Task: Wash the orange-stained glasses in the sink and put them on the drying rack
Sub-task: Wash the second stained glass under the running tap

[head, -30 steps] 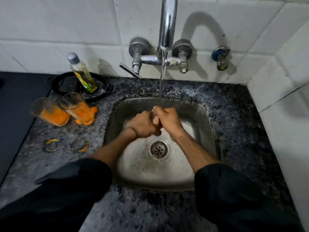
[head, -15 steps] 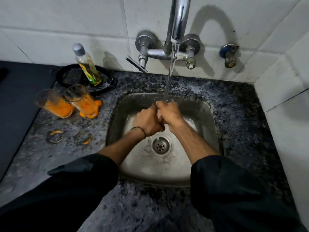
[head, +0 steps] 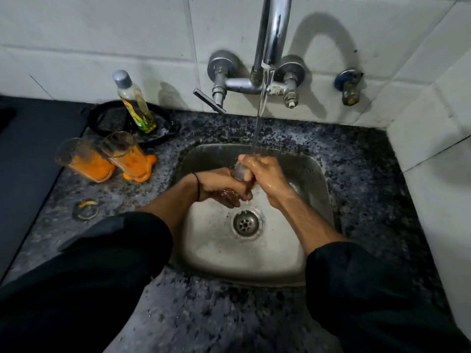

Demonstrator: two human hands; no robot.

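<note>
1. Running water from tap [head: 272, 31] lands on a clear glass [head: 240, 171] held over steel sink [head: 316, 179].
2. L hand [head: 221, 186] grip wrapped round glass's lower end; R hand [head: 265, 171] grip closed on its upper part.
3. Speckled granite surface [head: 369, 174] surrounds sink; white tile walls behind & on R.
4. Two orange-stained glasses [head: 102, 159] stand touching L of sink, orange puddle at base.
5. Soap bottle [head: 133, 101] tilted in black dish [head: 102, 121] behind them.
6. Orange ring mark [head: 85, 208] on surface nearer cam.
</note>
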